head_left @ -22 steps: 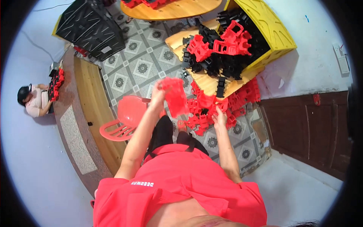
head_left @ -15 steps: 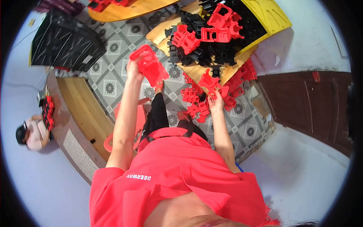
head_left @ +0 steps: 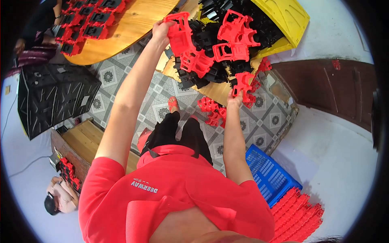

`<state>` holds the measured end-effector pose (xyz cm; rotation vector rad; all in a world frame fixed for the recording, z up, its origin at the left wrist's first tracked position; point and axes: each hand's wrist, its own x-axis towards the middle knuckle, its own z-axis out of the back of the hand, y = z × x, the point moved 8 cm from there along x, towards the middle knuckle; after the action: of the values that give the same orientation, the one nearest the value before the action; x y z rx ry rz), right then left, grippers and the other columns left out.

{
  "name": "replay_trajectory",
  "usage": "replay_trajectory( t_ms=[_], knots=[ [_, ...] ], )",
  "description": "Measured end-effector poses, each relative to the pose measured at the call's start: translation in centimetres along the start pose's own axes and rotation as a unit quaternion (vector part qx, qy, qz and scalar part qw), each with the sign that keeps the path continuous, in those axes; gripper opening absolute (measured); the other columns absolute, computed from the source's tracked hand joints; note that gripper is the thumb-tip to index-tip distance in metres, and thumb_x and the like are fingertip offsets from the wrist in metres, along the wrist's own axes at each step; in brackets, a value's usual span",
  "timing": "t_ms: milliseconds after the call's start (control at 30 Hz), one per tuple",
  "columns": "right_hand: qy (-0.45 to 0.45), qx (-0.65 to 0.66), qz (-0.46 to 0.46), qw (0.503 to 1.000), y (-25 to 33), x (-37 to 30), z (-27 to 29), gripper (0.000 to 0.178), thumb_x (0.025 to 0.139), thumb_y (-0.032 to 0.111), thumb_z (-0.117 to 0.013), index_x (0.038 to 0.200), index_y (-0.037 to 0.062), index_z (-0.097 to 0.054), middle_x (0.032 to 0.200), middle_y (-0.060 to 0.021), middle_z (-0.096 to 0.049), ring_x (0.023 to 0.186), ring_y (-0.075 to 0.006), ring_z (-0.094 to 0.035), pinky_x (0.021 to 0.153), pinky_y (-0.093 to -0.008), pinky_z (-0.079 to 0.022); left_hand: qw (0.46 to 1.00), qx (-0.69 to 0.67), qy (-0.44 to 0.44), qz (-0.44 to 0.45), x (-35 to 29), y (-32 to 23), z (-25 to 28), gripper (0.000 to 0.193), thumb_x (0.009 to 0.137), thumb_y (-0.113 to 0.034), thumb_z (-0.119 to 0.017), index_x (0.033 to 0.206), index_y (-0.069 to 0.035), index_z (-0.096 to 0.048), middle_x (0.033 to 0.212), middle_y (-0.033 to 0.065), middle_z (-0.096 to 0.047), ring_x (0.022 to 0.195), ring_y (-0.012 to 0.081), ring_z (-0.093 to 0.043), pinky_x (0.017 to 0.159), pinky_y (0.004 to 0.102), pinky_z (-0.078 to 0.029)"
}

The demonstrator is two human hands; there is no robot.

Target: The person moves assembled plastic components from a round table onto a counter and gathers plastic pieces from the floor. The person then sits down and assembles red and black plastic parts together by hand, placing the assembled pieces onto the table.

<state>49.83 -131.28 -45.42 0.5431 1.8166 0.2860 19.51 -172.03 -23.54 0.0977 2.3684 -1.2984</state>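
A red plastic frame [head_left: 178, 36] is left of the yellow crate [head_left: 289, 24], its left edge grasped by the left hand [head_left: 161, 33]. Another red frame [head_left: 243, 83], nearer the wearer than the crate, is pinched at its lower end by the right hand [head_left: 235, 99]. Black parts [head_left: 204, 40] fill the crate's mouth and heap on a wooden board [head_left: 219, 92] before it, with loose red frames [head_left: 237, 34] on top. Whether the left hand's frame touches the heap, I cannot tell. Farther left of the crate, a wooden table [head_left: 137, 24] bears red-and-black assemblies [head_left: 91, 22], and beyond stands a black crate [head_left: 56, 97]. Toward the wearer from the yellow crate, a blue crate [head_left: 265, 170] sits beside stacked red pieces [head_left: 298, 214].
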Motion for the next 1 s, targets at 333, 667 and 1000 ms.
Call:
replay_trajectory(
  t_ms=[333, 667, 1000],
  knots=[
    [0.08, 0.054, 0.005, 0.995, -3.7, -1.7, -7.2, 0.04, 0.092, 0.037, -0.065, 0.119, 0.0094, -0.056, 0.111, -0.0092, -0.059, 0.097, -0.028, -0.059, 0.084, -0.0396, -0.055, 0.978, 0.086, -0.152, 0.116, 11.0, 9.9, -2.6, 0.017, 0.085, 0.001, -0.065, 0.103, 0.0, -0.063, 0.096, 0.0172, -0.068, 0.08, 0.033, -0.068, 0.071, 0.0523, -0.058],
    [0.091, -0.166, 0.137, 0.972, -1.3, -3.6, -12.0, 0.054, 0.09, 0.029, -0.069, 0.135, 0.015, -0.043, 0.124, -0.006, -0.055, 0.104, -0.0259, -0.057, 0.085, -0.0389, -0.047, 0.911, 0.407, 0.029, 0.067, 10.9, 9.4, -3.6, 0.101, 0.069, -0.025, -0.085, 0.146, -0.002, -0.024, 0.136, 0.0223, -0.047, 0.123, 0.0319, -0.051, 0.098, 0.0418, -0.047],
    [0.149, -0.409, 0.123, 0.892, 3.2, -2.1, -14.4, 0.037, 0.082, 0.033, -0.076, 0.11, 0.0163, -0.06, 0.104, 0.0066, -0.059, 0.091, -0.0126, -0.055, 0.075, -0.0312, -0.046, 0.861, 0.498, 0.106, -0.018, 6.6, 9.5, -6.2, 0.11, 0.064, -0.025, -0.086, 0.152, -0.01, -0.022, 0.141, 0.0192, -0.045, 0.129, 0.029, -0.045, 0.107, 0.0393, -0.039]
  ],
)
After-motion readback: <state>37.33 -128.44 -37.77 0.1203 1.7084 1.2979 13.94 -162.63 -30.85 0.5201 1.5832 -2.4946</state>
